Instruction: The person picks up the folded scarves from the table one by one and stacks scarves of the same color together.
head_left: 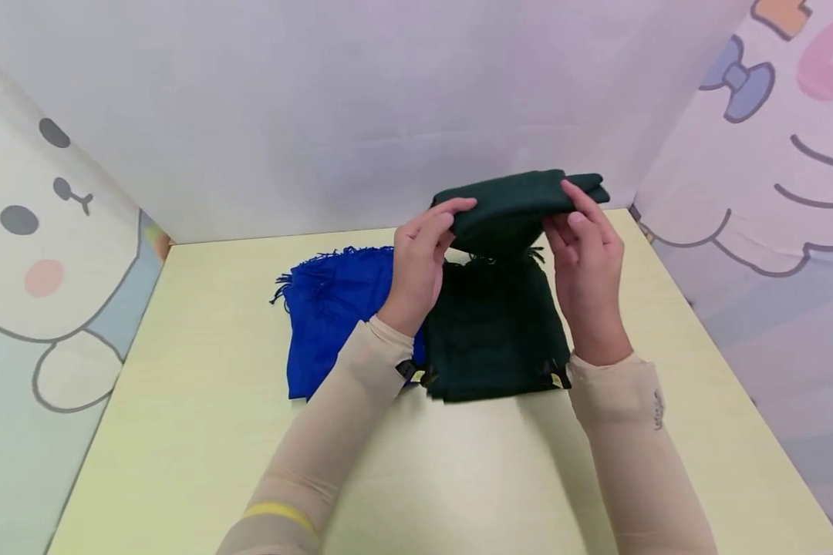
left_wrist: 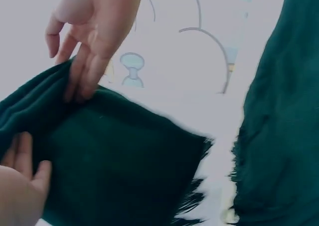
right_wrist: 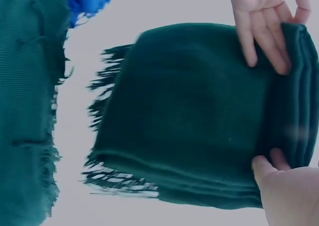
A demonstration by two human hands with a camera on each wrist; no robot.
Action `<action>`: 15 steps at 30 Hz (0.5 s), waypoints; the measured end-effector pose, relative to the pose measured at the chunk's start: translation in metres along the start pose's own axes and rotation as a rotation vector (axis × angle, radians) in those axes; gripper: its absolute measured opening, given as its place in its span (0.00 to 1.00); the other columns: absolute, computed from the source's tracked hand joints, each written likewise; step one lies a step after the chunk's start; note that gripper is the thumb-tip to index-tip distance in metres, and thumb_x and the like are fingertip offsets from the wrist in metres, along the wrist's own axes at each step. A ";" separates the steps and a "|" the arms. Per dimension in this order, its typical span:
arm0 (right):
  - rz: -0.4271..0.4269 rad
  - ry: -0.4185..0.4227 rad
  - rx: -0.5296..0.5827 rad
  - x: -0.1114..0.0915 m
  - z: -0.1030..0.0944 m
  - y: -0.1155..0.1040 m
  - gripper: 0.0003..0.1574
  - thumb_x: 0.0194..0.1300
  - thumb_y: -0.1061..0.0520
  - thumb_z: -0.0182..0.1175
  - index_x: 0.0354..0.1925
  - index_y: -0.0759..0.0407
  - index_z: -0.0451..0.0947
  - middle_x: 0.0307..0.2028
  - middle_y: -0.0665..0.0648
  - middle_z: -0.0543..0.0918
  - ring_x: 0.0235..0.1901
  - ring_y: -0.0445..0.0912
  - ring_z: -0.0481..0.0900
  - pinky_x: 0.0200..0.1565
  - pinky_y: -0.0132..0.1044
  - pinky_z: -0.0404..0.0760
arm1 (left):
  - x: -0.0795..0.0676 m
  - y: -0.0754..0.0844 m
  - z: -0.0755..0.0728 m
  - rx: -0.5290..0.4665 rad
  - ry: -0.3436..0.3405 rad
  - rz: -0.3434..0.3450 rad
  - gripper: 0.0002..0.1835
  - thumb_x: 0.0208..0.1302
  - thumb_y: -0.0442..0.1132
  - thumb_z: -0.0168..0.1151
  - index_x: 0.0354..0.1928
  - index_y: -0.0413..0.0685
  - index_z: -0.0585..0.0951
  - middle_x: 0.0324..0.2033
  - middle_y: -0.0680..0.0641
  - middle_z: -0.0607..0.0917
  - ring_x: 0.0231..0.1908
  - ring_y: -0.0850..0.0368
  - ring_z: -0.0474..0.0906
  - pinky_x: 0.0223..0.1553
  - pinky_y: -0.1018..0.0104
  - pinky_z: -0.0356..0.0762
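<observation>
A folded dark green scarf [head_left: 507, 208] with a fringed end is held up above the table between both hands. At its left side my left hand [head_left: 416, 266] grips the folded edge. My right hand [head_left: 586, 266] holds the opposite side, thumb and fingers about the folds. Both wrist views show the layers bunched at the gripped edge, with loose fringe at the far end. Under it, a second dark green scarf [head_left: 496, 331] lies folded flat on the table. The hands and raised cloth hide part of its back edge.
A folded blue scarf [head_left: 340, 308] with fringe along its back lies left of the green one, partly behind the left forearm. The pale yellow table [head_left: 201, 401] meets a white curtain [head_left: 284, 116] at the back. Cartoon-printed cloth [head_left: 757, 193] hangs at both sides.
</observation>
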State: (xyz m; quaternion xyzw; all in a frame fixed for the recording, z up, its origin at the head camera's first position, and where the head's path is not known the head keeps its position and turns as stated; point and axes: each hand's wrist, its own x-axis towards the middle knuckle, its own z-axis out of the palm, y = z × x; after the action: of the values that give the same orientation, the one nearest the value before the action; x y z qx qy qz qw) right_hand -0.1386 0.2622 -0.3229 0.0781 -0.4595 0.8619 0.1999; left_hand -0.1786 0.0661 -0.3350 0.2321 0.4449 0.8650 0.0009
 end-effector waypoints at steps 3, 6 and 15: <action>0.030 0.001 -0.023 -0.002 -0.007 0.013 0.22 0.76 0.62 0.50 0.63 0.70 0.73 0.67 0.67 0.71 0.62 0.53 0.76 0.65 0.41 0.70 | -0.009 -0.013 -0.009 -0.009 0.050 0.020 0.15 0.73 0.35 0.51 0.45 0.40 0.88 0.44 0.46 0.83 0.50 0.51 0.75 0.55 0.64 0.75; 0.082 0.017 -0.084 -0.012 -0.018 0.026 0.22 0.78 0.61 0.48 0.63 0.69 0.74 0.65 0.66 0.73 0.59 0.50 0.78 0.65 0.41 0.71 | -0.020 -0.026 -0.021 -0.015 0.081 -0.030 0.16 0.74 0.34 0.50 0.45 0.34 0.87 0.42 0.46 0.84 0.50 0.50 0.76 0.56 0.63 0.75; 0.157 0.067 -0.125 -0.040 -0.037 0.027 0.24 0.77 0.58 0.50 0.66 0.66 0.71 0.56 0.64 0.81 0.52 0.50 0.83 0.62 0.43 0.74 | -0.050 -0.038 -0.028 0.045 0.087 -0.157 0.19 0.73 0.39 0.51 0.51 0.29 0.83 0.50 0.45 0.86 0.51 0.51 0.76 0.52 0.64 0.75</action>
State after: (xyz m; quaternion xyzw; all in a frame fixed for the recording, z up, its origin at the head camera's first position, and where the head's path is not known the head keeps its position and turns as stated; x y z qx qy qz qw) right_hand -0.1120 0.2678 -0.3770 0.0007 -0.5100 0.8468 0.1515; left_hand -0.1529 0.0570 -0.3982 0.1588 0.4808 0.8612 0.0440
